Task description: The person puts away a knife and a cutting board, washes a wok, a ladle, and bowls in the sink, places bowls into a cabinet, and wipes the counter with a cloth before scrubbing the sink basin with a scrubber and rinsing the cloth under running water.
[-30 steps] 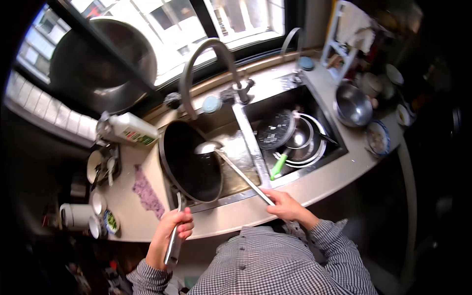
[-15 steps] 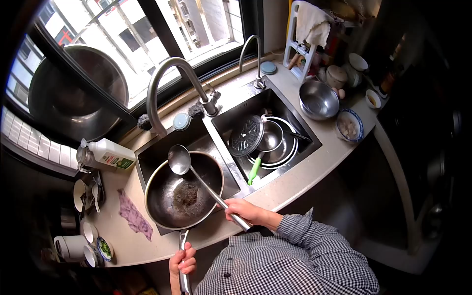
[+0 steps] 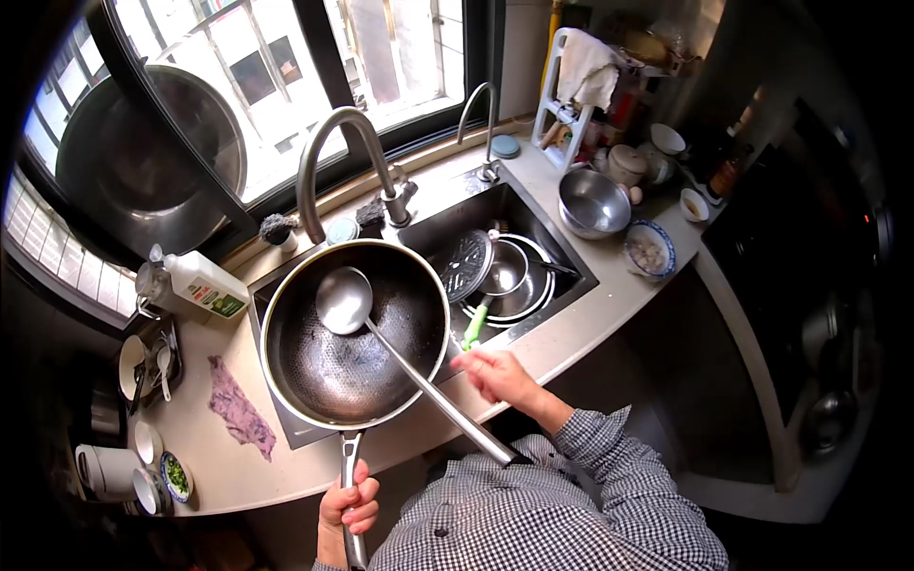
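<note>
My left hand is closed around the metal handle of a dark wok. The wok is over the left sink basin, its inside facing up. A steel ladle lies in it, its bowl inside and its long handle crossing the rim toward my body. My right hand is just right of the ladle handle, apart from it, with nothing in it and its fingers loosely apart. A curved faucet stands behind the wok.
The right basin holds a green-handled pan, bowls and a black perforated lid. A steel bowl and a blue-rimmed bowl stand on the right counter. A purple cloth and white bottle are at left.
The wok has come up from the left basin, nearer the camera, with the ladle in it. My right hand has let go of the ladle handle and moved to its right.
</note>
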Demonstrator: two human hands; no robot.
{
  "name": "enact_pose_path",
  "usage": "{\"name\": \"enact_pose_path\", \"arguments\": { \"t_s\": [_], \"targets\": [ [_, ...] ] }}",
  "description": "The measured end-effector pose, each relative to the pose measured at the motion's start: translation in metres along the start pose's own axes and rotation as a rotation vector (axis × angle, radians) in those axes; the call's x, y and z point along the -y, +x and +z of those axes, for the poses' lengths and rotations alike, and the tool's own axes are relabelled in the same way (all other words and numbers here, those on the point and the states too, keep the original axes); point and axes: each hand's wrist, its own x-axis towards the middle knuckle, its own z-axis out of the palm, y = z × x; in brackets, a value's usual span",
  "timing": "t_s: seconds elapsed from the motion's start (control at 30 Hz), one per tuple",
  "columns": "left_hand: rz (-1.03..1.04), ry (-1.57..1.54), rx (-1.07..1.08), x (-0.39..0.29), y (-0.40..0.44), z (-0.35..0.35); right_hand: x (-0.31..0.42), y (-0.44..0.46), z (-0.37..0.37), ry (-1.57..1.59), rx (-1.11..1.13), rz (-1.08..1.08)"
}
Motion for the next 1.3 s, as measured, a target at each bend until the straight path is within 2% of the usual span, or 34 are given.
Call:
{"name": "enact_pose_path", "arguments": {
  "t_s": [0.07,0.17,0.33,0.53,0.63,0.73,0.87,0.93,1.03,1.13,1.17,1.27,1.3],
  "targets": [
    [-0.008,0.001,-0.003,0.01,0.008,0.0,0.0,0.007,-0.026,-0.054,-0.17,-0.174],
    [-0.006,0.023,-0.017,0.032,0.03,0.001,0.004,0.04,-0.076,-0.101,-0.292,-0.248],
    [0.053,0.016,0.052,0.078,0.092,0.0,0.027,0.117,-0.164,-0.374,-0.344,-0.329],
    [0.148,0.028,-0.026,0.121,0.151,0.01,0.067,0.202,-0.235,-0.629,-0.357,-0.405],
    [0.186,0.065,-0.081,0.133,0.172,0.017,0.08,0.252,-0.257,-0.639,-0.266,-0.275],
    [0.195,0.063,-0.12,0.139,0.184,0.018,0.101,0.269,-0.253,-0.599,-0.239,-0.073],
    [0.191,0.046,-0.159,0.142,0.194,0.016,0.104,0.286,-0.251,-0.537,-0.192,-0.094],
    [0.199,0.077,-0.183,0.143,0.199,0.019,0.098,0.295,-0.252,-0.577,-0.257,-0.153],
    [0.199,0.108,-0.197,0.144,0.204,0.016,0.105,0.285,-0.25,-0.766,-0.269,-0.146],
    [0.184,0.144,-0.21,0.143,0.206,0.014,0.099,0.298,-0.26,-1.152,-0.3,-0.252],
    [0.181,0.161,-0.218,0.144,0.207,0.011,0.095,0.302,-0.263,-1.317,-0.315,-0.362],
    [0.167,0.205,-0.25,0.143,0.207,0.006,0.106,0.289,-0.249,-1.507,-0.231,-0.483],
    [0.163,0.211,-0.261,0.142,0.208,0.006,0.109,0.285,-0.24,-1.606,-0.152,-0.436]
  ]
}}
